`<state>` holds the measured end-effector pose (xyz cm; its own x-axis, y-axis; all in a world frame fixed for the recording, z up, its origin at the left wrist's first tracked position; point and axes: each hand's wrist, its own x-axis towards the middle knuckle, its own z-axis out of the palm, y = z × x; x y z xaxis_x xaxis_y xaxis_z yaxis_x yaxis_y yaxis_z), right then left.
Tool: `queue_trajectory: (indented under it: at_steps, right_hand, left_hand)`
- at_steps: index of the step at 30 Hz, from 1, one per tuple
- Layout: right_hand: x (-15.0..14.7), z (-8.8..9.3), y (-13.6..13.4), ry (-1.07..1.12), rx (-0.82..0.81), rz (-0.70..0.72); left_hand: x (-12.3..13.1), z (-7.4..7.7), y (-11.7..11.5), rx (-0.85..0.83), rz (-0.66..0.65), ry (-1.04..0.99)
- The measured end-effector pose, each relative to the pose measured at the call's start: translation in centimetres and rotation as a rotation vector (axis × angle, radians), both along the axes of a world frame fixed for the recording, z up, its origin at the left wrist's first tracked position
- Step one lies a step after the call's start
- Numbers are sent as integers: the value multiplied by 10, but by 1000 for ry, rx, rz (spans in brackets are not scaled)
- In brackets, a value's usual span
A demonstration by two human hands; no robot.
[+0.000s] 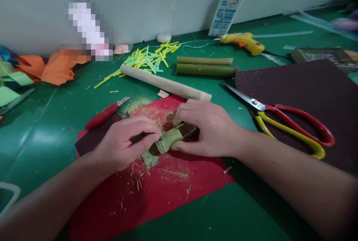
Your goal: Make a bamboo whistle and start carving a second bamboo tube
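Observation:
My right hand (pixel 208 127) is closed around a short piece of green bamboo (pixel 171 139), whose pale, scraped end points left. At that end, the thumb and forefinger of my left hand (pixel 131 140) are pinched together; what they hold, if anything, is hidden. Below the bamboo lies a small worn scrap covered in green dust (pixel 150 160). Under both hands is a red sheet (pixel 167 192) strewn with shavings and powder. A red-handled craft knife (pixel 104 115) rests beyond my left hand, beside a dark brown scrap that looks like sandpaper (pixel 93 136).
Scissors with red and yellow handles (pixel 293 125) lie at right on a large dark sheet (pixel 296 84). Farther back are a pale wooden stick (pixel 165 82), two bamboo lengths (pixel 205 66), cut yellow and turquoise straws (pixel 151 58), a yellow glue gun (pixel 243 41) and orange paper (pixel 57 67).

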<state>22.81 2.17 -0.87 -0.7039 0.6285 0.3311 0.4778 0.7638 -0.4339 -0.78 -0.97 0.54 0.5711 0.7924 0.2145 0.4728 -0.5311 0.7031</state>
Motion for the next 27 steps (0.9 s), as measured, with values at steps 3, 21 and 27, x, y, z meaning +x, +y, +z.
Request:
queue_trajectory:
  at_steps: [3, 21, 27]
  right_hand:
    - [0, 0, 0, 2, 7, 4]
    - [-1, -2, 1, -11, 4, -8]
    - [-1, -1, 0, -15, -13, -14]
  left_hand:
    - [0, 0, -1, 50, -17, 27]
    - [6, 4, -7, 301, -4, 145]
    - [6, 5, -8, 321, -32, 157]
